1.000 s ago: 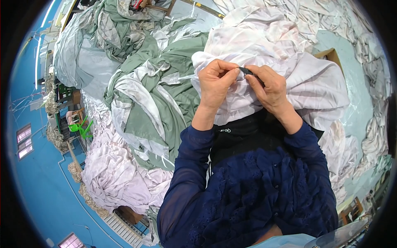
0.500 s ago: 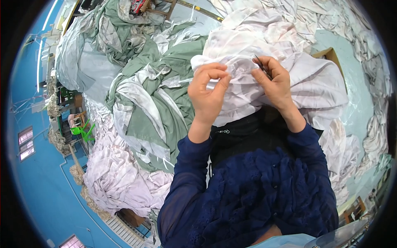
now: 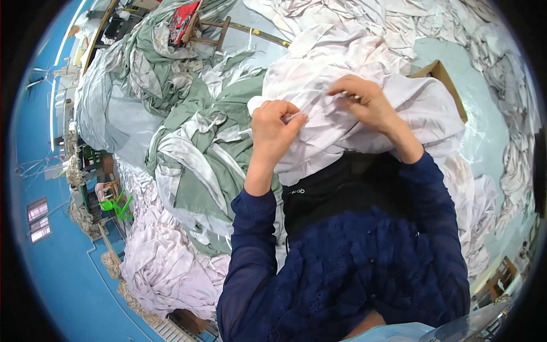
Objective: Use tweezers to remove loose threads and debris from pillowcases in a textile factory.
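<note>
- Left hand (image 3: 275, 126), centre of frame: fingers curled, thumb and forefinger nearly meeting at the pale cloth; cannot tell whether a fold is pinched between them.
- Right hand (image 3: 364, 105), just right of and slightly above the left: half-closed, fingers bent inward, slightly blurred. Something dark shows under the fingers; cannot tell what it is or whether it is gripped.
- The 2 hands are apart, both over the same cloth.
- Pale cloth (image 3: 325, 137): loosely bunched, centre to upper right of centre, its lower edge overlapping the black garment (image 3: 347, 194) at the person's lap.
- Sleeves and top (image 3: 353, 262): dark blue, filling the lower centre.
- Green-and-white cloth (image 3: 213, 185): rumpled heap left of the hands.
- Pale pinkish heap (image 3: 171, 262): lower left.
- Brown box edge (image 3: 447, 85): upper right, beside the pale cloth.
- Wooden frame (image 3: 224, 35), upper left, near a red item (image 3: 183, 23).
- Green chair (image 3: 118, 206): far left, before the blue wall (image 3: 68, 273).
</note>
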A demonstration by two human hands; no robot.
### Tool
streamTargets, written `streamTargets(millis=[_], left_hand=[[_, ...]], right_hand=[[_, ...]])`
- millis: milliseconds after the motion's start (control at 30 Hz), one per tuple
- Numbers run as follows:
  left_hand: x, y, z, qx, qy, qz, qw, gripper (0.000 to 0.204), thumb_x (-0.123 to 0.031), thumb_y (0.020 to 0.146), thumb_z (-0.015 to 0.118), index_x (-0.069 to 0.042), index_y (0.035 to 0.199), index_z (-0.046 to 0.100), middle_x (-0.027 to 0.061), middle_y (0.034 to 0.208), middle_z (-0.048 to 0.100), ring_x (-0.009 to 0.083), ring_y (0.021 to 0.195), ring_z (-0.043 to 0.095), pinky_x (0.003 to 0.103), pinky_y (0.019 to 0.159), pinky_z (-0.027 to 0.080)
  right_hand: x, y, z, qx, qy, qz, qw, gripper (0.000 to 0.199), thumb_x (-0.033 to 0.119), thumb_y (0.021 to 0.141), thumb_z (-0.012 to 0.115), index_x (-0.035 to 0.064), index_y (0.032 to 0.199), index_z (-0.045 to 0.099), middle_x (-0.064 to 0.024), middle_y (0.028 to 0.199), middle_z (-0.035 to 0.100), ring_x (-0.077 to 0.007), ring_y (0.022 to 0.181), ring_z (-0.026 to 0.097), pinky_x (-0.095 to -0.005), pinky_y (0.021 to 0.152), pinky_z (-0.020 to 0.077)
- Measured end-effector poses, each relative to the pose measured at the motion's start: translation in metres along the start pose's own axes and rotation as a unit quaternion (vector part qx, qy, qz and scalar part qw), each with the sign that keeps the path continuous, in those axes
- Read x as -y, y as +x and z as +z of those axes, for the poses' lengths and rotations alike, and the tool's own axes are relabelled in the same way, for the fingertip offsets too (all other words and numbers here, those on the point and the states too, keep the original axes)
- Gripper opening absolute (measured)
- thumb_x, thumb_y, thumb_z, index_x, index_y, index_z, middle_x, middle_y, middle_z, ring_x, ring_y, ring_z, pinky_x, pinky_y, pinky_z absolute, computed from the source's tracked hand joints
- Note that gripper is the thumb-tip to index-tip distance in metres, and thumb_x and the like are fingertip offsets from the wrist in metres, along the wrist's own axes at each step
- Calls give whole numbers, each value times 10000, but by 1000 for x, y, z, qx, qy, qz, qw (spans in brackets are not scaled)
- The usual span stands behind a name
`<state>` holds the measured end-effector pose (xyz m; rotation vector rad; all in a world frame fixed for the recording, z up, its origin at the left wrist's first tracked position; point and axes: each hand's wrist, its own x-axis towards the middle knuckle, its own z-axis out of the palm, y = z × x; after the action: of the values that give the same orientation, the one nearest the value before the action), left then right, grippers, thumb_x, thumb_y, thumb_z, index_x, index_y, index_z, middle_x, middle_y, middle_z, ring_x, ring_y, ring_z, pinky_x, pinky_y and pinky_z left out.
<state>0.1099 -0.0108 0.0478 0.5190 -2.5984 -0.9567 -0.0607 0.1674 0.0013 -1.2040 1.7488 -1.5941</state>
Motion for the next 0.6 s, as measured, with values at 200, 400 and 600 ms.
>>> streamTargets(millis=[200, 400, 600], left_hand=[[-27, -16, -16, 91, -91, 23, 991, 138, -23, 771, 750, -12, 820, 621, 87, 724, 584, 229, 618, 543, 321, 577, 419], [-23, -50, -36, 60, -124, 44, 989, 149, 33, 800, 715, -3, 811, 570, 62, 712, 554, 172, 629, 521, 294, 588, 422], [-33, -69, -58, 121, -136, -34, 983, 152, 40, 772, 742, -3, 846, 616, 71, 733, 601, 167, 613, 557, 286, 566, 436]], right_hand=[[17, 4, 31, 138, 150, 19, 979, 261, 3, 793, 719, 46, 1047, 682, -24, 939, 657, -102, 763, 560, -266, 660, 457], [-3, -6, -22, 137, -125, 21, 982, 191, 116, 759, 770, 23, 893, 671, -105, 773, 644, -235, 719, 619, -339, 652, 479], [-14, -27, -90, 34, -324, 65, 943, 181, 59, 713, 712, 13, 880, 658, -164, 795, 653, -346, 759, 634, -388, 702, 500]])
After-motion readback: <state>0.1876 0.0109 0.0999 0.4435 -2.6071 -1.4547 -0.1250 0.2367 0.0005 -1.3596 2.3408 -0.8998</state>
